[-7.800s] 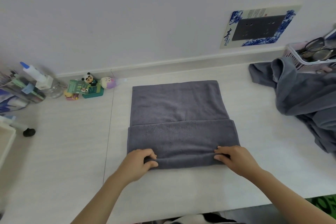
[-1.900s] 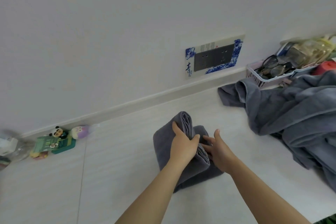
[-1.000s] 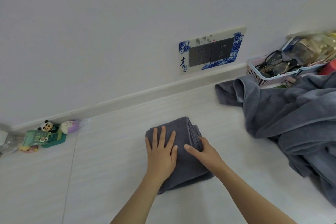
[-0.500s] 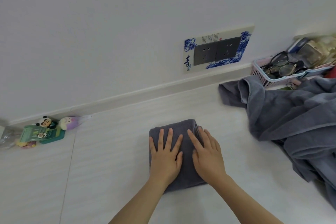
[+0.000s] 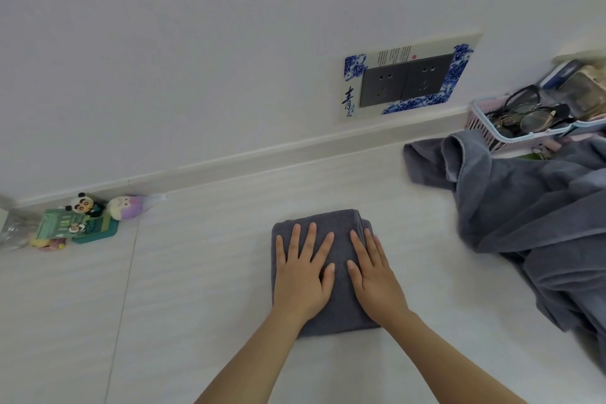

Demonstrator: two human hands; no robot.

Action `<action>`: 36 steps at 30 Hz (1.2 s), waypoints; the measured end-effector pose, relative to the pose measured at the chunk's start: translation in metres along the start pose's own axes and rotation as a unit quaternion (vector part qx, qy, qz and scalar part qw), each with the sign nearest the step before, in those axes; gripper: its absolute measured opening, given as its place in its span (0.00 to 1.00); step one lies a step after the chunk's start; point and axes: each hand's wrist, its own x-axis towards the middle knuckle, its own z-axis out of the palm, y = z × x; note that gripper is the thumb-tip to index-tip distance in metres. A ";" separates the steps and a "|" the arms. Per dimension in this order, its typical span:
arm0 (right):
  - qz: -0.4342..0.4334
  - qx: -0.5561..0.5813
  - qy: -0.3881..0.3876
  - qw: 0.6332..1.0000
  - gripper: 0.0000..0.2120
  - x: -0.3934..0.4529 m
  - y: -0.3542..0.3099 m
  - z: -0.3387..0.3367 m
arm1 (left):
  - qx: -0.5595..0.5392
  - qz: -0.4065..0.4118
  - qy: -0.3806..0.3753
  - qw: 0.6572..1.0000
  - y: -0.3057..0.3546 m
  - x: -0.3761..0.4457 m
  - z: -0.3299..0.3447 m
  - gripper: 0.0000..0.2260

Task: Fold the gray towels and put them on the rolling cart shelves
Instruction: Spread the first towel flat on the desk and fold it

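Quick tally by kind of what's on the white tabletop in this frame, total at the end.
Folded gray towel: 1, under both flat hands
Heap of unfolded gray towels: 1, number of towels unclear
Pink basket of eyeglasses: 1
Small figurines: 2, panda and purple
Green tray: 1
Total: 6

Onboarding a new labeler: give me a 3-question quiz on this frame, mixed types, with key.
1. True or false: both hands lie flat on the folded gray towel.
2. Multiple choice: the pile of unfolded gray towels lies A) left of the folded one, B) right of it, C) under it.
3. Fill in: the pink basket at the back right holds several pairs of ____.

Key:
1. True: left hand and right hand press it with straight fingers, no grip.
2. B.
3. Glasses.
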 end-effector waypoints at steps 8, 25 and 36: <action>0.048 -0.021 0.007 0.999 0.28 -0.004 -0.005 -0.007 | -0.330 -0.196 0.043 0.922 -0.004 -0.037 -0.018 0.26; 0.248 0.393 -0.117 0.878 0.33 -0.026 -0.081 0.016 | -0.716 -0.388 -0.109 0.570 -0.099 -0.109 -0.067 0.27; 0.003 0.443 -0.197 0.875 0.33 -0.034 -0.291 0.028 | -0.712 -0.370 0.095 0.589 -0.229 -0.202 -0.201 0.28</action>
